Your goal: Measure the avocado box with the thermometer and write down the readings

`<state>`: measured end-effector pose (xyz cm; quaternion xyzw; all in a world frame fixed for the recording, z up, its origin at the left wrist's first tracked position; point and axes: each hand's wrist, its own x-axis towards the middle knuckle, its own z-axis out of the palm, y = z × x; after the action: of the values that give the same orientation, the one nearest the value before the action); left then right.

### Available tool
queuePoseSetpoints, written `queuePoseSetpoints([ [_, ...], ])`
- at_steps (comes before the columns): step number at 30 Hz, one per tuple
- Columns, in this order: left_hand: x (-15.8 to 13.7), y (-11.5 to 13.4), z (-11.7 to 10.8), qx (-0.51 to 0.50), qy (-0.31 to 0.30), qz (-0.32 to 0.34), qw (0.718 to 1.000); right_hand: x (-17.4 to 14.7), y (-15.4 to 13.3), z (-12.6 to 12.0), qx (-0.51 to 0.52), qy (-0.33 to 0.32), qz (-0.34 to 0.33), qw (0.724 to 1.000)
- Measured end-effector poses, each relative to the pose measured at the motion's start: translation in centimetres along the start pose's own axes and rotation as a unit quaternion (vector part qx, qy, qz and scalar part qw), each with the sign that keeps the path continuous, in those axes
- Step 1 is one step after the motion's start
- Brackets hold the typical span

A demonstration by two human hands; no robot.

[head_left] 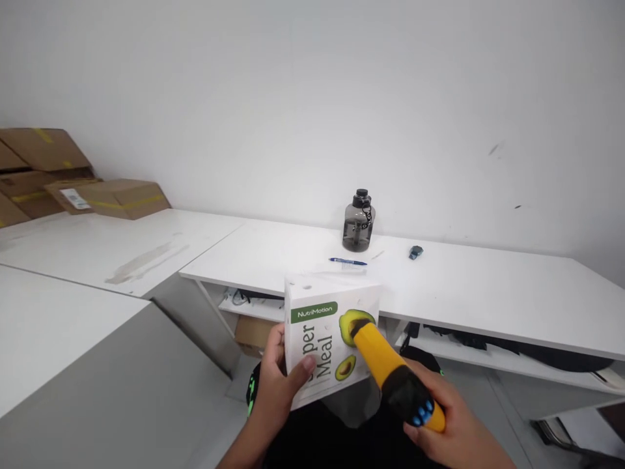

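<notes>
My left hand (pixel 280 378) grips a white box (pixel 317 384) by its left side, thumb lying across the front. The box shows a green "NutriMotion" label, the word "Meal" and pictures of cut avocados. In my right hand (pixel 452 413) is a yellow-and-black handheld tool (pixel 378 355) with a tapered nozzle and blue lights near its rear. Its dark tip points at the upper avocado picture. Whether the tip touches the box I cannot tell. My fingers are closed around the tool's back end and partly hidden by it.
A white table (pixel 469 280) runs along the wall, with a dark water bottle (pixel 358 225), a blue pen (pixel 347 261) and a small dark object (pixel 415 252) on it. Cardboard boxes (pixel 124 197) are stacked at the far left. Under the tabletop, a shelf (pixel 493 355) holds dark items.
</notes>
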<state>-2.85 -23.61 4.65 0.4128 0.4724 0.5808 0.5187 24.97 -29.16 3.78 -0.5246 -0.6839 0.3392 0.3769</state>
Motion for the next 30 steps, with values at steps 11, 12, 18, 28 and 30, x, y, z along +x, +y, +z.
queuePoseSetpoints([
  [11, -1.4, 0.2, 0.1, 0.019, -0.007, 0.052, 0.998, -0.8, 0.0, -1.1, -0.013, -0.031, 0.017, 0.999],
  [12, -1.5, 0.2, 0.1, 0.017, -0.007, 0.052, 0.998, -0.9, 0.0, -1.1, -0.017, -0.028, 0.021, 0.999],
  [18, -1.5, -0.3, 0.1, 0.032, -0.025, 0.070, 0.997, -1.1, -0.1, -0.9, -0.025, -0.018, 0.025, 0.999],
  [28, -1.5, -0.5, 0.2, 0.042, -0.015, 0.074, 0.996, -1.6, 0.0, 0.1, -0.027, 0.027, 0.009, 0.999],
  [30, -1.6, -0.6, 0.0, 0.047, -0.012, 0.078, 0.996, -1.5, -0.3, 0.2, -0.031, 0.031, 0.014, 0.999],
])
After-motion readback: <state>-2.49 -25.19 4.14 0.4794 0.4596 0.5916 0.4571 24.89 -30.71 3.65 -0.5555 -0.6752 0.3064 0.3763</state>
